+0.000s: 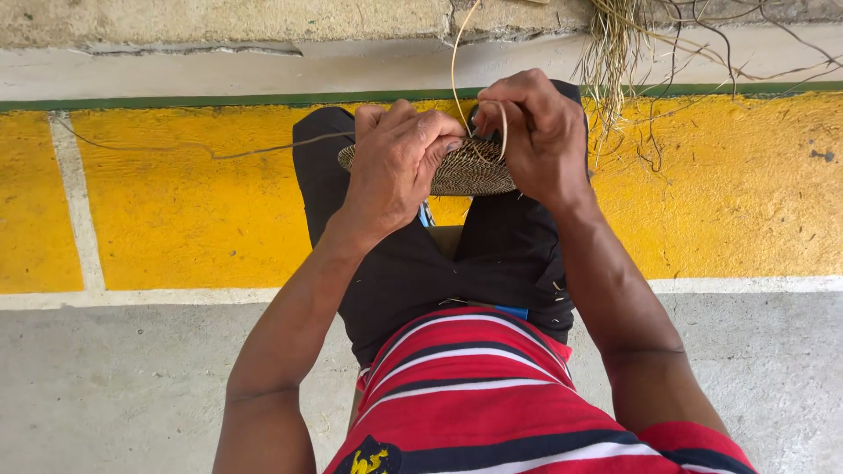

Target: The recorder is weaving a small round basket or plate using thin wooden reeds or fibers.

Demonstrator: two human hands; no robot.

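A flat, round disc of tightly coiled, woven tan-and-dark straw (470, 171) is held over the knees, above black trousers (492, 254), between both hands. The left hand (395, 162) is clamped on the disc's near-left rim, fingers curled over the top; the right hand (536, 132) is pinched shut on a thin pale straw strand (458, 61) that rises from the disc's edge. To work the stitch well, the disc is best kept level and steady while the strand is drawn taut and snug against the outer coil, without kinking. A loose bundle of dry straw (615, 53) lies beyond, on the yellow-painted floor (176, 202).
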